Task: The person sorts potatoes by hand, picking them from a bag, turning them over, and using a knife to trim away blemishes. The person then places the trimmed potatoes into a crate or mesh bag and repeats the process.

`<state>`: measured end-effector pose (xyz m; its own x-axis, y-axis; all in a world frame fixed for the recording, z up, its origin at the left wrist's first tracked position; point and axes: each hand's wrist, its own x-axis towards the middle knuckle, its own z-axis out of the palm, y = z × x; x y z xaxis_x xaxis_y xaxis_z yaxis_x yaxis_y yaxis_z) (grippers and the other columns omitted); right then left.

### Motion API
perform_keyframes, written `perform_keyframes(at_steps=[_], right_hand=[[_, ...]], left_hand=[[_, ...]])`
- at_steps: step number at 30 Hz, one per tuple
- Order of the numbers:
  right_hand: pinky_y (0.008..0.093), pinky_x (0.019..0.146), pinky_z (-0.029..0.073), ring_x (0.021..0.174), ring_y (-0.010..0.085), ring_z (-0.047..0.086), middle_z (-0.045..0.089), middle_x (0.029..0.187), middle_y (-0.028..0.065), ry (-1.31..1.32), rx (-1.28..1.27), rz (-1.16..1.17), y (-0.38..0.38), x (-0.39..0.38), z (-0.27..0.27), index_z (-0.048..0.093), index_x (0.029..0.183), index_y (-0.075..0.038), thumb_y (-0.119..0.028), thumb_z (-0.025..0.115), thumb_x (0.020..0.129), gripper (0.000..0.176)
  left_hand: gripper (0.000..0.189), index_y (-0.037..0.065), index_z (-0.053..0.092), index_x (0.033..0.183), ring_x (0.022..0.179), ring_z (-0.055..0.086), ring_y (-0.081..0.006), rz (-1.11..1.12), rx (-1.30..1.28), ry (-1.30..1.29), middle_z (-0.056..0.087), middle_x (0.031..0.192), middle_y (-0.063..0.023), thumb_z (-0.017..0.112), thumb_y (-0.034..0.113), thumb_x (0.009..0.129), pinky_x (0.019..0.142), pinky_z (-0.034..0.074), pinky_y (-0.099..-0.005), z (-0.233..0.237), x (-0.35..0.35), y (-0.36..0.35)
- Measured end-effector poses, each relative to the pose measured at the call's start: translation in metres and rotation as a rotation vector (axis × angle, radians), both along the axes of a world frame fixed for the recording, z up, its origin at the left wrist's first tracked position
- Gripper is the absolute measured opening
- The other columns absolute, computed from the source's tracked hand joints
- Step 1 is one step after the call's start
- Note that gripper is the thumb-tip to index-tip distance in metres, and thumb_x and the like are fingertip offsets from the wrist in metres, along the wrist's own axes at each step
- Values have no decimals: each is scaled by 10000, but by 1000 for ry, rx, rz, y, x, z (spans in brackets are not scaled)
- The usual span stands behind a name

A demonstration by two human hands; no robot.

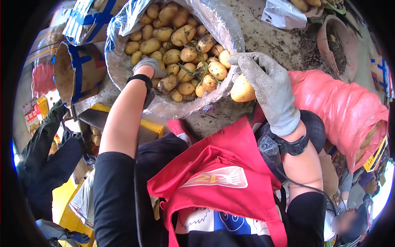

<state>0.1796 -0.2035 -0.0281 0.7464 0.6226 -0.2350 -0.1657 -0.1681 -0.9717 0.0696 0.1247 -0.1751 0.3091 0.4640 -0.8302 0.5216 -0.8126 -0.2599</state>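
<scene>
Many yellow potatoes (pixel 181 55), some smeared with soil, fill a container lined with clear plastic (pixel 224 24). My left hand (pixel 150 66), in a grey glove, reaches in at the near left side and rests on the potatoes; its fingers are mostly hidden. Over the right rim is my right hand (pixel 265 80), in a dirty grey glove, with its thumb and fingertips by the plastic edge. A large potato (pixel 242 88) sits against its palm side, outside the rim.
A pink mesh sack (pixel 337 107) lies at the right, below a soil-filled pot (pixel 349 49). Taped cardboard boxes (pixel 80 74) stand at the left. Another person's dark-clothed legs (pixel 45 164) are at the far left. White plastic (pixel 284 14) lies at the top.
</scene>
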Motion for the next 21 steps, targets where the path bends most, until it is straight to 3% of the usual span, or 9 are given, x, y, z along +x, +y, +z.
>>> perform_keyframes(at_steps=[4, 6, 8, 12, 16, 17, 18, 20, 21], right_hand=[[241, 770, 551, 870, 63, 671, 761, 952, 44, 76, 60, -32, -7, -7, 2, 740, 1098, 15, -219, 716, 992, 258], [240, 769, 551, 869, 61, 669, 760, 955, 42, 41, 38, -8, -13, -9, 8, 741, 1096, 15, -209, 709, 995, 248], [245, 767, 554, 859, 75, 675, 758, 944, 50, 85, -40, 77, -18, -12, 14, 728, 1138, 19, -234, 715, 990, 293], [268, 781, 559, 888, 111, 687, 755, 999, 81, 78, 10, 308, -23, -29, -2, 640, 1317, 13, -398, 741, 966, 550], [276, 851, 550, 1007, 119, 664, 721, 1145, 97, 56, 182, 493, -16, -60, -2, 615, 1351, 14, -467, 748, 960, 634], [282, 907, 546, 1055, 122, 649, 701, 1195, 90, 256, 140, 560, -19, -60, 19, 611, 1356, 11, -402, 772, 955, 598], [282, 907, 546, 1055, 122, 649, 701, 1195, 90, 235, 134, 571, -21, -60, 23, 611, 1356, 11, -402, 772, 955, 598], [293, 943, 548, 1077, 131, 648, 694, 1206, 90, 271, 368, 543, -25, -60, 23, 608, 1351, 20, -306, 814, 929, 572], [298, 961, 550, 1087, 137, 653, 689, 1242, 99, 166, 357, 479, -28, -62, 27, 602, 1382, -6, -201, 834, 894, 575]], left_hand=[[747, -7, 692, 1308, 1216, 671, -297, 93, -13, -61, 665, 1380, -198, 748, 510, 771, 1022, 536, -388, 8, -13, 10], [709, -50, 700, 1230, 1024, 679, -217, 294, -254, -33, 724, 1175, -145, 742, 495, 777, 882, 533, -332, 50, -16, 15], [629, -35, 674, 1244, 962, 647, -157, 501, -701, -544, 713, 1108, -92, 718, 431, 823, 869, 523, -300, 73, -58, 13], [810, -4, 538, 1436, 1085, 641, -152, 811, -1028, -773, 668, 1240, -78, 704, 548, 867, 914, 528, -315, 148, -86, -53], [874, -24, 458, 1503, 1267, 609, -210, 782, -1107, -1042, 628, 1376, -108, 815, 434, 850, 1088, 498, -363, 185, -103, -131], [849, -30, 450, 1504, 1309, 584, -230, 829, -1212, -1116, 591, 1423, -127, 824, 386, 865, 1126, 480, -385, 191, -108, -149], [762, -32, 458, 1489, 1310, 582, -244, 856, -1238, -1187, 574, 1436, -142, 746, 417, 945, 1114, 492, -385, 209, -110, -173], [516, 20, 500, 1447, 1225, 640, -258, 1294, -1407, -1276, 618, 1368, -142, 643, 284, 1028, 1055, 537, -395, 193, -125, -192], [626, 4, 491, 1458, 1290, 602, -270, 1249, -1349, -1283, 591, 1409, -146, 534, 491, 1067, 1076, 528, -437, 185, -129, -199]])
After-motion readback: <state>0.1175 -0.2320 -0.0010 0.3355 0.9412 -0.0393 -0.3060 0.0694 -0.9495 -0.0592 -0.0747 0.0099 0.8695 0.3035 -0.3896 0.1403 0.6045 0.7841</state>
